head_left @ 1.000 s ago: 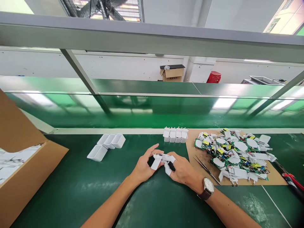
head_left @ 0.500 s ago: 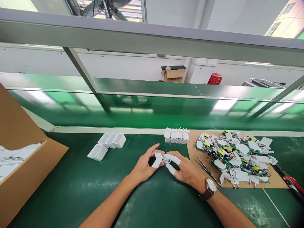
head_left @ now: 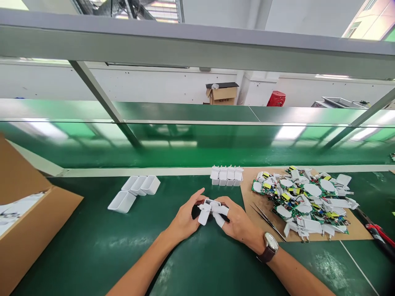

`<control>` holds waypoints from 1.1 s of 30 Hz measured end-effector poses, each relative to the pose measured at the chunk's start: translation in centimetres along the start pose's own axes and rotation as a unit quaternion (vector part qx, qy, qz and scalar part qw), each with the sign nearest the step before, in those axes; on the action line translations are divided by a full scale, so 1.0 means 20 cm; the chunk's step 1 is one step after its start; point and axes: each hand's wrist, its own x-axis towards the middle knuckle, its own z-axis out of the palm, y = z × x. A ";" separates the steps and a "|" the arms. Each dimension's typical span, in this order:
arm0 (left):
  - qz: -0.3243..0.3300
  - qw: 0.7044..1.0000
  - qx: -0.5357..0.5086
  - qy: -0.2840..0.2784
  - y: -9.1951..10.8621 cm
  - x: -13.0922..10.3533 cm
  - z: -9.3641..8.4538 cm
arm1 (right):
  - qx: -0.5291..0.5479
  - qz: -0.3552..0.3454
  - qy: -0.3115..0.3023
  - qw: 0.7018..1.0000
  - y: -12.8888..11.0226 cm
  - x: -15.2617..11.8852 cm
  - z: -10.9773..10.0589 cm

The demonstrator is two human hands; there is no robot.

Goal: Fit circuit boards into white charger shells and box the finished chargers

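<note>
Between my two hands, above the green table, is a white plastic housing (head_left: 212, 204) with a flat white flap hanging at its lower left. My left hand (head_left: 187, 213) grips its left side with fingers and thumb. My right hand (head_left: 236, 220), with white covers on some fingertips and a wristwatch at the wrist, pinches its right side. Beyond the hands stands a row of several small white housings (head_left: 226, 176). Several open white boxes (head_left: 122, 201) are grouped to the left. What is inside the held housing is too small to tell.
On the right, a cardboard sheet (head_left: 253, 197) carries a heap of circuit boards with white parts (head_left: 304, 201) and tweezers (head_left: 268, 221). Red-handled pliers (head_left: 378, 232) lie beyond its right edge. An open cardboard box (head_left: 46, 222) stands at the left. A metal rail (head_left: 197, 45) crosses above.
The held white housing has turned, so its opening now faces up more and its flap hangs lower. Both hands keep their hold. The whole view has shifted slightly.
</note>
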 end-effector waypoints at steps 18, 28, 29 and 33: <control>0.203 0.962 0.133 0.121 0.13 -0.03 0.04 | 0.489 0.315 0.005 0.813 -0.03 0.03 0.08; -0.072 0.994 0.051 0.065 0.03 -0.04 0.02 | -0.161 -0.043 -0.030 0.986 -0.03 -0.01 0.02; -0.080 0.994 0.038 0.062 0.01 -0.03 0.02 | -0.195 -0.056 -0.050 0.978 -0.03 0.00 0.02; -0.097 0.992 0.009 0.081 -0.02 -0.03 0.02 | -0.228 -0.052 -0.084 0.969 -0.01 0.01 0.02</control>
